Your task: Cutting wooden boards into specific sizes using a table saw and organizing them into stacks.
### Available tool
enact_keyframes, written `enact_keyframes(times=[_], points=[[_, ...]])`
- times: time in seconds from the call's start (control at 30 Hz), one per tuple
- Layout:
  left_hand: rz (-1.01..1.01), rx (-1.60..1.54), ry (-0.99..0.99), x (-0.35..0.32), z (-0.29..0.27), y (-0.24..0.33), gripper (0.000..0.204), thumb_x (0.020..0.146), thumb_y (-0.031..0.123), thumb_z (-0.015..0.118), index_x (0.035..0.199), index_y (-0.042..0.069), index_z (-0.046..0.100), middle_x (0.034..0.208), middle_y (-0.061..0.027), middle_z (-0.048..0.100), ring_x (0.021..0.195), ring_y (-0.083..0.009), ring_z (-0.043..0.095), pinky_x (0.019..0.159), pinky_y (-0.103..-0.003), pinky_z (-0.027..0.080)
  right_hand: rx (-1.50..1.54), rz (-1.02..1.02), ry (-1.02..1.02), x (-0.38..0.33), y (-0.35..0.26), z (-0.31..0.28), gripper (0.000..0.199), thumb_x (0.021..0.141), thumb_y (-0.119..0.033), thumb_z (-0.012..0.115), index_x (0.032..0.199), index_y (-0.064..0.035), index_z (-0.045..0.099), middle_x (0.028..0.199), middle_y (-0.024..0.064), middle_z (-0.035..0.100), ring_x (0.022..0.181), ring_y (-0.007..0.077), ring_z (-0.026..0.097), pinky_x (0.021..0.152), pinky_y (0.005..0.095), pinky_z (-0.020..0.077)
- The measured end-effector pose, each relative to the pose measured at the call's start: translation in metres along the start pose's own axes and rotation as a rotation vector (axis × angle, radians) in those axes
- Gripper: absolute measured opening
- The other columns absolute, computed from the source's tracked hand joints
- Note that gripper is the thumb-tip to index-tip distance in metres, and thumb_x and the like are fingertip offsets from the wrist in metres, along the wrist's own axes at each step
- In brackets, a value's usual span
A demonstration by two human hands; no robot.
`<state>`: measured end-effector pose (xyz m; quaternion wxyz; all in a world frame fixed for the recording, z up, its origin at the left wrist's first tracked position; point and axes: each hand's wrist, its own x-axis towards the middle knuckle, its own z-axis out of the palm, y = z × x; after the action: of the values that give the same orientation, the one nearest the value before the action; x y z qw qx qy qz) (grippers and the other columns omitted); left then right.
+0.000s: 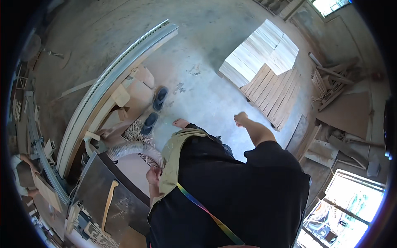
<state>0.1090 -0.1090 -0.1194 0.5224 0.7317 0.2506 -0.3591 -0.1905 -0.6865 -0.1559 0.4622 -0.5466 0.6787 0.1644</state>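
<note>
I look straight down my own body in a dark shirt and tan apron. My left hand (153, 175) hangs at my side, fingers curled loosely, close to a ribbed grey dust hose (132, 149) and the edge of a dark machine table (105, 186). It holds nothing that I can see. My right hand (240, 119) swings out ahead over the concrete floor, fingers closed in a loose fist, empty. A bare foot (180, 122) shows in front of me. A stack of pale wooden boards (269, 78) lies on the floor beyond my right hand.
A long curved metal rail (115, 78) runs along the left. A pair of dark sandals (155, 109) lies beside wood offcuts. A curved wooden piece (108, 202) rests on the machine table. Scrap wood (331, 82) and panels pile up at the right, near a bright window (351, 202).
</note>
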Motion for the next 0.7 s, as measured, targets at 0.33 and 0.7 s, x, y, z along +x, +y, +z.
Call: enact_keyframes(times=[0.33,0.7], points=[[-0.001,0.149,-0.164,-0.01,0.03,0.007,0.031,0.093,0.031,0.07,0.08,0.002,0.071,0.068,-0.0111,0.064,0.06,-0.0248,0.06,0.051,-0.037,0.046,-0.288,-0.444,-0.621,-0.013,-0.073,0.163,0.031,0.098,-0.023,0.063,0.074,-0.0026,0.063,0.064,0.0103,0.059,0.049,0.0194,0.055,0.044,0.0363,0.0448],[-0.24,-0.065,0.161,-0.062,-0.06,-0.138,0.031,0.093,0.029,0.071,0.079,0.002,0.07,0.067,-0.0104,0.063,0.058,-0.0233,0.059,0.05,-0.035,0.045,0.111,-0.149,-0.85,0.001,-0.23,0.23,0.015,0.1,-0.014,0.047,0.092,-0.004,0.055,0.07,0.0129,0.051,0.055,0.0323,0.051,0.044,0.042,0.0345]])
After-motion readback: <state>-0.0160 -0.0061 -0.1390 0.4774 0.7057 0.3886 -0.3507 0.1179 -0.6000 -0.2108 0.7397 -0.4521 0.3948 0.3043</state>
